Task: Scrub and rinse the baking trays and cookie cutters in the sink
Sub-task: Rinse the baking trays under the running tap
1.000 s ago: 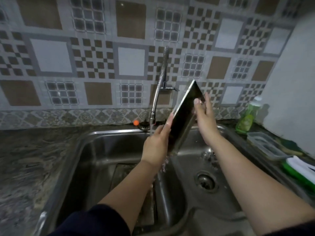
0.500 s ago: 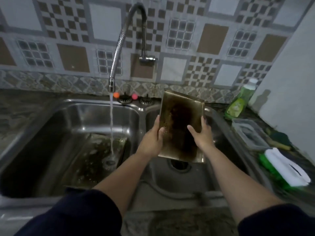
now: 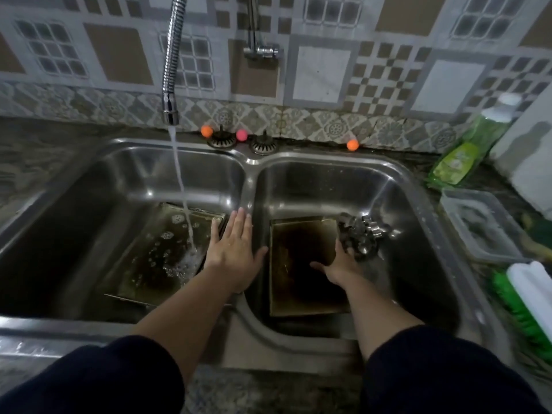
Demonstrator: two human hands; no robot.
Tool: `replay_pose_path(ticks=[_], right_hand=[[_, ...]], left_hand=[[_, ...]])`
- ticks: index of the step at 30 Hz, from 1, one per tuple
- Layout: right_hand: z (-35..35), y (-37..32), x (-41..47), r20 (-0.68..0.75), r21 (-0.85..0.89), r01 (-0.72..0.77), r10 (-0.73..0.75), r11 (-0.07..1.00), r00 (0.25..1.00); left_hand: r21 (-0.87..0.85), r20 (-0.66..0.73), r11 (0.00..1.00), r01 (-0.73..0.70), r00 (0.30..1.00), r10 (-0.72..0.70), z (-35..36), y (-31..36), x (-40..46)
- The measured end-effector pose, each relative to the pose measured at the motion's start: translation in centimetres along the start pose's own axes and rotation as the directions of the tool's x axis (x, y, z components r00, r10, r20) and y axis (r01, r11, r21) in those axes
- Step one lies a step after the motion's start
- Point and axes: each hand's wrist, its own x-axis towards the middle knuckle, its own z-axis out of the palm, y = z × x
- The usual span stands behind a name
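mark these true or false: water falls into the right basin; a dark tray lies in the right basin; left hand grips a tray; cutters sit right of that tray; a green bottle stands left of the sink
1. False: the stream of tap water falls into the left basin.
2. True: the dark rectangular metal baking tray lies there.
3. False: the left hand is open, holding nothing.
4. True: the shiny metal cookie cutters.
5. False: the green plastic soap bottle is on the right.

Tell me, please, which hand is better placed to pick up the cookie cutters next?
Right. The right hand lies in the right basin, its fingers beside the cutters. The left hand is spread open over the divider, with the tray between it and them.
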Motion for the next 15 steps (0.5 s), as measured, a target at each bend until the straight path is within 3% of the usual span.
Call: replay_pose_path(ticks=[5,11,15], right_hand=[[1.6,-0.4,1.4,0.105,0.043,-0.023,0.018,0.999,0.994],[2.1,-0.7,1.2,0.144,-0.204,-0.071,0.101,0.976,0.984],[1.2,-1.3,0.6,0.102,-0.197,-0.039,0.060,0.980,0.993]], left_hand=[[-0.042,-0.034,0.999,-0.003,0.999,0.002,0.5,-0.2,0.4],[-0.041,-0.050,0.999,-0.007,0.999,0.005,0.6,-0.3,0.4],[-0.054,-0.042,0.999,-0.006,0.999,0.003,0.6,-0.3,0.4]])
